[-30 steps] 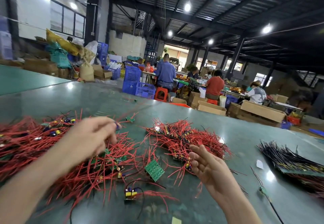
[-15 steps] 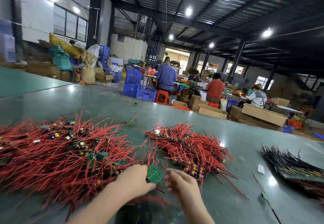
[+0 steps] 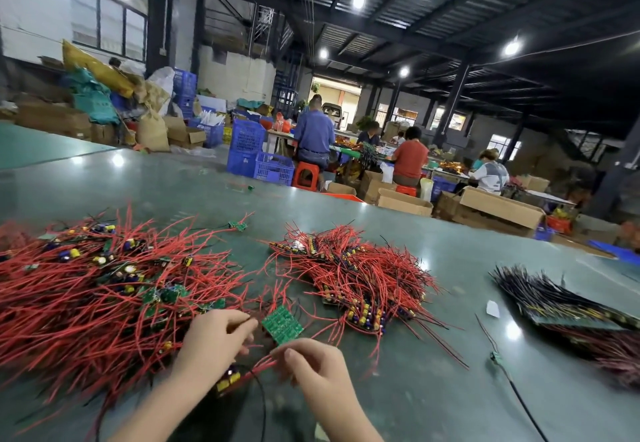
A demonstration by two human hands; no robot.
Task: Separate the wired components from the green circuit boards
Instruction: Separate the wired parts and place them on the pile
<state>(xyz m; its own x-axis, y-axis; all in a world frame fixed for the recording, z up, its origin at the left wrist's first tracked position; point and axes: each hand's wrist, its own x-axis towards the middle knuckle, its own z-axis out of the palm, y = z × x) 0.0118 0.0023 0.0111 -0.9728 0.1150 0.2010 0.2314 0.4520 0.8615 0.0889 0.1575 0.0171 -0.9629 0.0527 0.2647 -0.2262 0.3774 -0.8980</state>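
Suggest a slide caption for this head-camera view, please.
Both hands, left hand and right hand, work a green circuit board beside piles of red wires.

I counted two hands, my left hand [image 3: 211, 344] and my right hand [image 3: 313, 369], and one bare green board [image 3: 282, 324] just beyond their fingertips. Red-wire heaps numbered two: a big heap [image 3: 86, 296] left of the fingers and a smaller heap [image 3: 360, 279] beyond them to the right. One black-wire bundle [image 3: 554, 299] lay far right. Four people sat beyond the table [image 3: 450, 389].
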